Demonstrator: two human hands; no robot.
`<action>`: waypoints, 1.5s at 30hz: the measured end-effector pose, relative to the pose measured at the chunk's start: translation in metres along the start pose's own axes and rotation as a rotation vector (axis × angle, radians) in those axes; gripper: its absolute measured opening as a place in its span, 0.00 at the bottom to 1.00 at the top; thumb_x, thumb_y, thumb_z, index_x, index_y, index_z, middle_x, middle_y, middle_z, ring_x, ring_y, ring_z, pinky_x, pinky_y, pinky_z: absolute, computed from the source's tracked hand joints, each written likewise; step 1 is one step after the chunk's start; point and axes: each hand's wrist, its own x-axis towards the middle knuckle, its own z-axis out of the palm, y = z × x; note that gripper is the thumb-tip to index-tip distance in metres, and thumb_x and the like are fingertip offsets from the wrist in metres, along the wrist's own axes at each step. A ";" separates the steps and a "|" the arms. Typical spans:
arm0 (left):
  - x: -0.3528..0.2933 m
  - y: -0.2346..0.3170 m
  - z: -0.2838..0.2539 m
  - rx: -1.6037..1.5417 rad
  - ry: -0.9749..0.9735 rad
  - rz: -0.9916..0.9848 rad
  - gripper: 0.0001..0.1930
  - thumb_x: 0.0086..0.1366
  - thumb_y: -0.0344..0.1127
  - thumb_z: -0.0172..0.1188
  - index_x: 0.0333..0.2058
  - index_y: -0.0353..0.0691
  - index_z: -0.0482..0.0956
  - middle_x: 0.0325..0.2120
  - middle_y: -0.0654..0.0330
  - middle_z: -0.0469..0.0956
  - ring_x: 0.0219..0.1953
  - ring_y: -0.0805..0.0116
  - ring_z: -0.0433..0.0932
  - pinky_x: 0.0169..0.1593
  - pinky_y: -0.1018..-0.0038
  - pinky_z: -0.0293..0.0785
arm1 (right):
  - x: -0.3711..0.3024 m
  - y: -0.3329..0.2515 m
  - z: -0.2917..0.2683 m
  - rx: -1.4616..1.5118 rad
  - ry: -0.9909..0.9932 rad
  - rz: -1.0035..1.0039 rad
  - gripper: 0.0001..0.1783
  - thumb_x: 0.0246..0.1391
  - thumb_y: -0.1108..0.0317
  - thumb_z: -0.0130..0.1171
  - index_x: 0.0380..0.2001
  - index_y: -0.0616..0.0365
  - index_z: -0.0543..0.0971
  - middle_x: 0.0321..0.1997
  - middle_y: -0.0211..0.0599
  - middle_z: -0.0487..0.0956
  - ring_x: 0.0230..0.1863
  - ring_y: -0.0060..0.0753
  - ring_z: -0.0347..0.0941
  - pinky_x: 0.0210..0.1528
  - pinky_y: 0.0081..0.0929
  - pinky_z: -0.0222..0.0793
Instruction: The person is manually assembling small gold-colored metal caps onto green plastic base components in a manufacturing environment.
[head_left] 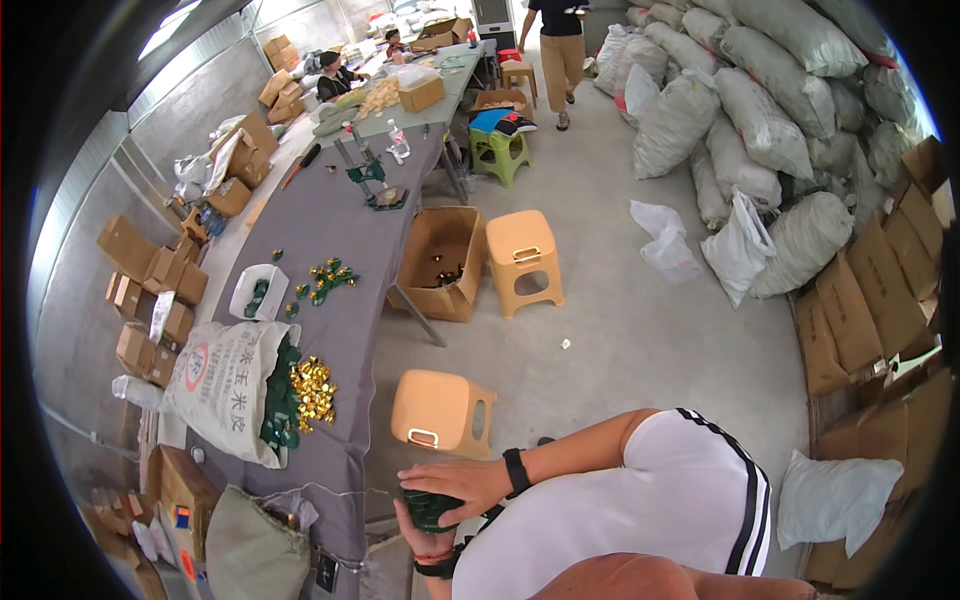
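Observation:
A bundle of shiny dark green pieces (428, 510) is held between my two hands, just off the table's near right edge; what the pieces are I cannot tell. My right hand (462, 484) lies over the top of it, fingers bent across, with a black band on its wrist. Cupped round the lower side is my left hand (424, 543), its fingers partly hidden by the bundle. On the table, a woven sack (228, 385) spills similar green pieces (282, 400) beside a heap of gold-coloured caps (312, 390).
The grey-covered table (345, 250) carries a white box (257, 294), green-and-gold pieces (325, 280) and a green hand press (372, 180). Orange stools (440, 410) and an open carton (440, 260) stand beside it. Stuffed sacks (770, 120) pile at right. A person (560, 50) stands at the back.

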 end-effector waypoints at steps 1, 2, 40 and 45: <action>0.000 -0.001 0.000 -0.021 0.006 0.014 0.24 0.65 0.56 0.44 0.49 0.46 0.72 0.44 0.61 0.76 0.47 0.63 0.74 0.50 0.62 0.69 | 0.000 0.001 0.002 0.000 -0.015 0.029 0.42 0.53 0.46 0.52 0.62 0.60 0.53 0.66 0.50 0.53 0.65 0.52 0.52 0.64 0.43 0.52; 0.000 -0.002 0.001 -0.023 0.006 0.019 0.24 0.65 0.56 0.44 0.49 0.46 0.72 0.44 0.61 0.76 0.47 0.63 0.74 0.50 0.62 0.69 | 0.000 0.001 0.003 -0.001 -0.030 0.057 0.42 0.51 0.46 0.53 0.62 0.61 0.53 0.66 0.51 0.54 0.65 0.53 0.52 0.63 0.44 0.52; -0.047 0.094 -0.204 -0.119 0.296 -0.090 0.31 0.54 0.64 0.49 0.42 0.43 0.77 0.42 0.54 0.75 0.45 0.60 0.72 0.42 0.63 0.68 | 0.165 0.105 -0.484 0.066 0.718 0.246 0.38 0.54 0.60 0.54 0.62 0.64 0.53 0.38 0.45 0.77 0.29 0.29 0.76 0.27 0.24 0.70; -0.027 0.114 -0.185 -0.055 0.348 -0.031 0.30 0.54 0.64 0.50 0.41 0.43 0.77 0.41 0.55 0.75 0.45 0.60 0.72 0.42 0.63 0.68 | 0.185 0.106 -0.490 -0.007 0.778 0.237 0.39 0.52 0.60 0.54 0.61 0.70 0.53 0.35 0.47 0.76 0.27 0.29 0.76 0.26 0.25 0.70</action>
